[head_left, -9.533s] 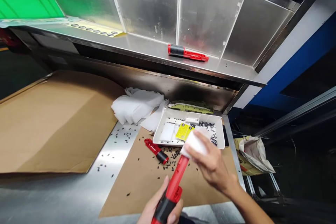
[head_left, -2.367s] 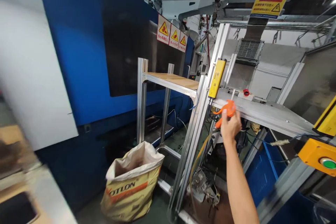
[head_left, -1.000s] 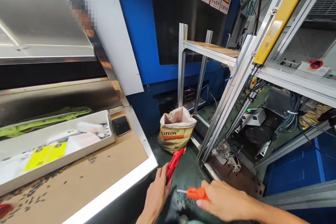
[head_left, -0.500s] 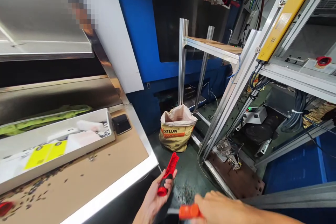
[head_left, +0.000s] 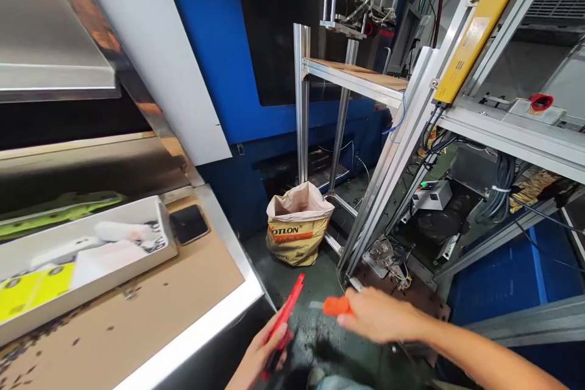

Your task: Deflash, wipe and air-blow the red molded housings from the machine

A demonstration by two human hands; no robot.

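Note:
My left hand [head_left: 258, 356] is closed round the lower end of a long red plastic part [head_left: 286, 315], held out past the table's corner over the floor. Its tip points up and to the right. My right hand [head_left: 377, 317] grips a small orange tool [head_left: 337, 306] with a short pale nozzle that points left at the red part. The nozzle's tip lies a little right of the part. Both hands are low in the head view, above the dark green floor.
A steel table [head_left: 210, 332] with brown cardboard [head_left: 150, 311] and a white tray [head_left: 91, 268] is at left, a black phone [head_left: 189, 223] beside the tray. A paper sack [head_left: 298, 222] stands on the floor. An aluminium machine frame [head_left: 402, 152] and a blue bin [head_left: 525, 271] are at right.
The view has shifted slightly right and the tray has slid left in it. My right hand has risen with the orange tool. The red part now tilts more steeply in my left hand.

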